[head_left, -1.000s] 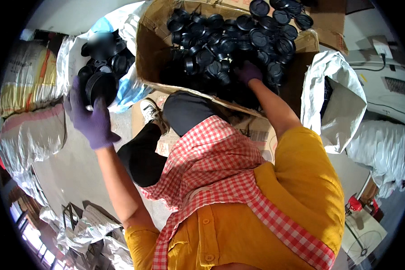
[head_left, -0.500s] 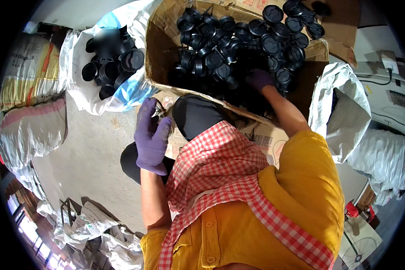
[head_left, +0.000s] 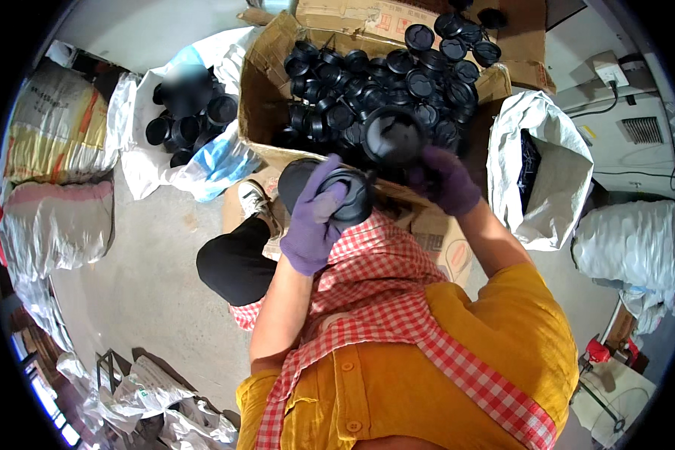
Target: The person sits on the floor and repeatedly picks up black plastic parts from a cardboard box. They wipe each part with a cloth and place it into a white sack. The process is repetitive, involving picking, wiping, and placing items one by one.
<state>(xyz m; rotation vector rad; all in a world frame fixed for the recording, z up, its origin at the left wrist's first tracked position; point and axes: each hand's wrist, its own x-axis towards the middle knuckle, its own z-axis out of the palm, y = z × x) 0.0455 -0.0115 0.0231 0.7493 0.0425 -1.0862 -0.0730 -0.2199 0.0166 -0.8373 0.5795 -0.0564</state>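
My left hand [head_left: 315, 225], in a purple glove, grips a black round plastic lid [head_left: 350, 196] above my lap, thumb across its face. To its right, my right hand [head_left: 448, 181], also in a purple glove, is closed at the edge of another black round piece [head_left: 394, 136], which looks larger and hollow, with a smooth inside. The right fingertips are dark and partly hidden. Just beyond both hands stands an open cardboard box [head_left: 261, 90], heaped with similar black round plastic pieces [head_left: 339, 116].
Left of the box, a white sack [head_left: 139, 161] holds more black round pieces. An open white sack [head_left: 570, 217] stands at the right. Stuffed sacks [head_left: 56, 225] line the far left, and a wall socket with a plug [head_left: 610, 69] is at the upper right.
My right hand has come out of the box toward me with a black round piece. My left hand, bare of any lid before, has moved right and now holds one.
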